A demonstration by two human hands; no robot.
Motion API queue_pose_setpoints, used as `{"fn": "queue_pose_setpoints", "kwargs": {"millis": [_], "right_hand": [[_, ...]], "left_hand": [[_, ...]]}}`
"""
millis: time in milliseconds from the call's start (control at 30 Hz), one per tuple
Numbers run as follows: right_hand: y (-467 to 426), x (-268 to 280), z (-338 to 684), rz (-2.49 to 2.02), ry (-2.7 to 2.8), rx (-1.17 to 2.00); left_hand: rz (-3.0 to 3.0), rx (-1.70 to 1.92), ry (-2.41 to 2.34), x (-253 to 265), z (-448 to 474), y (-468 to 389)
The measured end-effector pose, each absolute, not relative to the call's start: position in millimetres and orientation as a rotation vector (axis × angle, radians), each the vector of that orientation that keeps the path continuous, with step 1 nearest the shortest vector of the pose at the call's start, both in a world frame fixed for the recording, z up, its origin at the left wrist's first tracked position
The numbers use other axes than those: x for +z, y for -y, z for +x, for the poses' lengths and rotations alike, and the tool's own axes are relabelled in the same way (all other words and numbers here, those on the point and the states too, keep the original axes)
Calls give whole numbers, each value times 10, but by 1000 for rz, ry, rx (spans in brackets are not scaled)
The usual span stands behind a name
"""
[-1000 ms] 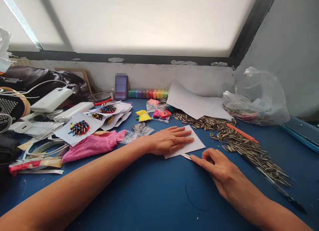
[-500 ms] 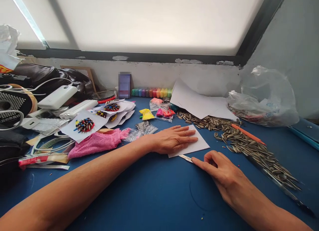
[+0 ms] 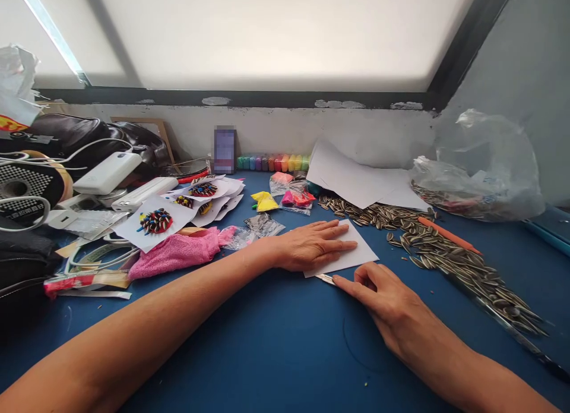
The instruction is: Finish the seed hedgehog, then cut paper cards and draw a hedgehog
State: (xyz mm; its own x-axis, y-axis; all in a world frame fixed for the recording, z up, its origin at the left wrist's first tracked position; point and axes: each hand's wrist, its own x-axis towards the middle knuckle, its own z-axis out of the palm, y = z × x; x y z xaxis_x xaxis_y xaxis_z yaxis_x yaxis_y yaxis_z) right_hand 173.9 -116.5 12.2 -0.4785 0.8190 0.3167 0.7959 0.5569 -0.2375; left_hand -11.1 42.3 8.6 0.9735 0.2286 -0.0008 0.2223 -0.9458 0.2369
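My left hand [image 3: 318, 245] lies flat with its fingers stretched across a white sheet of paper [image 3: 358, 251], pressing it to the blue table. The paper looks folded, with its near edge towards me. A slim white tool that looks like a utility knife [image 3: 327, 278] is pinched in my right hand [image 3: 385, 294], index finger laid along it. Its tip meets the paper's near edge close to the left corner; whether it reaches between the layers is hidden. Most of the handle is covered by my right fingers.
Sunflower seeds [image 3: 481, 276] spread on the right with an orange stick [image 3: 449, 235] and a paintbrush [image 3: 512, 336]. Left are a pink cloth [image 3: 178, 252], seed-decorated papers [image 3: 155, 223] and power banks [image 3: 109, 172]. Clay packets [image 3: 265, 201], paper sheets [image 3: 351, 175] and a plastic bag [image 3: 490, 169] lie behind.
My right hand has slid the knife a little to the left along the paper's near edge. My left hand stays flat on the paper. The whole view has shifted slightly.
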Motion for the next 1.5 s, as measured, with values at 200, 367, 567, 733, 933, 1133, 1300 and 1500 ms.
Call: {"fn": "queue_pose_setpoints", "kwargs": {"millis": [200, 367, 567, 733, 933, 1133, 1300, 1500], "right_hand": [[1157, 114, 1697, -1307, 2365, 80], [1145, 122, 1666, -1249, 2399, 43], [1128, 124, 1634, -1249, 2425, 34], [1206, 126, 1643, -1266, 2430, 118], [1455, 199, 1926, -1329, 2380, 45], [1541, 250, 2304, -1662, 2116, -259], [1482, 184, 2441, -1885, 2181, -310], [1282, 193, 2486, -2253, 2154, -516]], "left_hand": [[2897, 94, -280, 56, -119, -431], [2896, 83, -302, 70, -121, -426], [2883, 61, -311, 79, -112, -427], [2858, 75, -305, 94, -121, -427], [2800, 82, -329, 130, -128, -414], [2839, 168, -402, 85, -128, -412], [2863, 333, -403, 95, -164, -390], [2771, 445, -688, 203, -130, -337]]}}
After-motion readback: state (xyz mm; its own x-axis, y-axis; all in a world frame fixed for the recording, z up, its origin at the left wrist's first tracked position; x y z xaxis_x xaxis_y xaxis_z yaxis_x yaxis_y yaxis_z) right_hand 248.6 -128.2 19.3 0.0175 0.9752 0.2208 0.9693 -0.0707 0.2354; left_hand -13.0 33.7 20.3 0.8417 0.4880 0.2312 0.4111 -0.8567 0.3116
